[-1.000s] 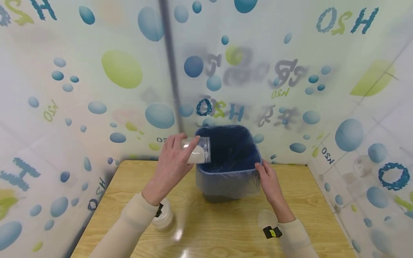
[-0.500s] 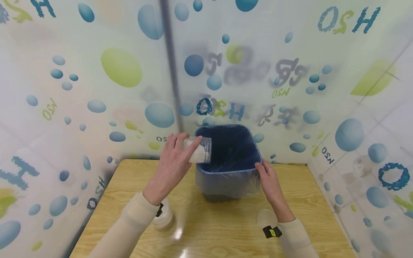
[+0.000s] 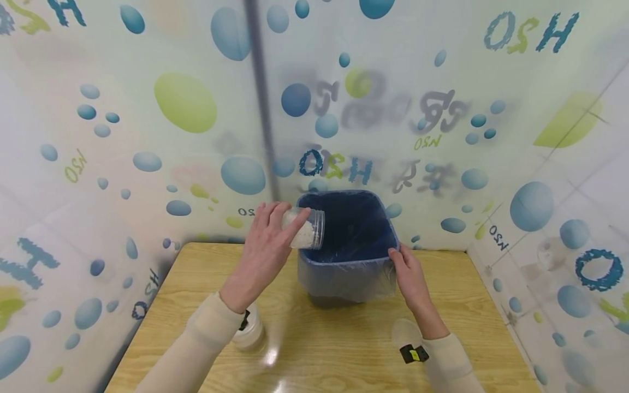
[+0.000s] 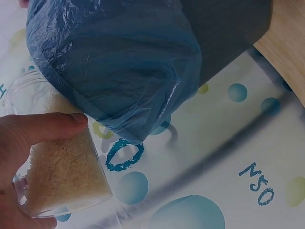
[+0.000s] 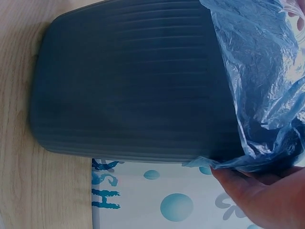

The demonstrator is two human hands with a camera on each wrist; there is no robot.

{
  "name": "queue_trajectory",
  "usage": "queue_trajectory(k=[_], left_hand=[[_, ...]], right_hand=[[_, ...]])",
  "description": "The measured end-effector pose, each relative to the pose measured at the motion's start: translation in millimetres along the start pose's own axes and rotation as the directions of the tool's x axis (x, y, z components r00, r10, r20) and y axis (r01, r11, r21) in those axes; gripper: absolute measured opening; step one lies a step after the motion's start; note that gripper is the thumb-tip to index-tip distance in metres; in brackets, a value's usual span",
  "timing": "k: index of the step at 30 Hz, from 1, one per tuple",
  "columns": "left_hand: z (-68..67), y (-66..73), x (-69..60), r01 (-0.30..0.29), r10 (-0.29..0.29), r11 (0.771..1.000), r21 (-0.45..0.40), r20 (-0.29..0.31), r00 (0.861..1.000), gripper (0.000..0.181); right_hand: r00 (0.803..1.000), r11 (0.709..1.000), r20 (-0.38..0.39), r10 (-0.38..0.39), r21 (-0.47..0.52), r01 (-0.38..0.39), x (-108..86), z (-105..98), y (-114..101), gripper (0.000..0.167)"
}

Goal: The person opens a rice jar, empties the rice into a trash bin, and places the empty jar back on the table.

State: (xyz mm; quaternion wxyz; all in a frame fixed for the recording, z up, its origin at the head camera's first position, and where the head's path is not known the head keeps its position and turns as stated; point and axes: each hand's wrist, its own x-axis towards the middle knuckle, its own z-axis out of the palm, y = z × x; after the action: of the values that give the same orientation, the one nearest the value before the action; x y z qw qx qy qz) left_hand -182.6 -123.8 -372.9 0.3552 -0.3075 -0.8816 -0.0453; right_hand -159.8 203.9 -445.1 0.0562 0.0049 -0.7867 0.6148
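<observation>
My left hand (image 3: 262,245) grips a clear jar (image 3: 303,236) lying tilted on its side, its open mouth at the left rim of a blue trash bin (image 3: 346,262). Pale grains that look like rice (image 4: 64,167) are inside the jar, beneath my thumb in the left wrist view. A thin plastic bag (image 5: 262,71) lines the bin and folds down over its outside. At the bin's front right corner, my right hand (image 3: 411,275) pinches the bagged rim. The bin's floor is too dark to make out.
A second clear jar (image 3: 249,334) stands on the wooden table (image 3: 324,355), partly hidden by my left wrist. A round clear lid (image 3: 405,332) lies near my right wrist. Behind the table hangs a bubble-patterned curtain (image 3: 187,103).
My left hand and the jar have shifted slightly right, further over the bin's rim. The grains have shifted inside the jar. My right hand and the bin stay put.
</observation>
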Motion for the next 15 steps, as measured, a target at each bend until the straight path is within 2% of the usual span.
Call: queue_trajectory(k=[15], left_hand=[[1.6, 0.8, 0.0, -0.013, 0.013, 1.000, -0.005, 0.002, 1.000, 0.081]], right_hand=[[1.000, 1.000, -0.012, -0.003, 0.002, 0.003, 0.0, 0.2, -0.2, 0.049]])
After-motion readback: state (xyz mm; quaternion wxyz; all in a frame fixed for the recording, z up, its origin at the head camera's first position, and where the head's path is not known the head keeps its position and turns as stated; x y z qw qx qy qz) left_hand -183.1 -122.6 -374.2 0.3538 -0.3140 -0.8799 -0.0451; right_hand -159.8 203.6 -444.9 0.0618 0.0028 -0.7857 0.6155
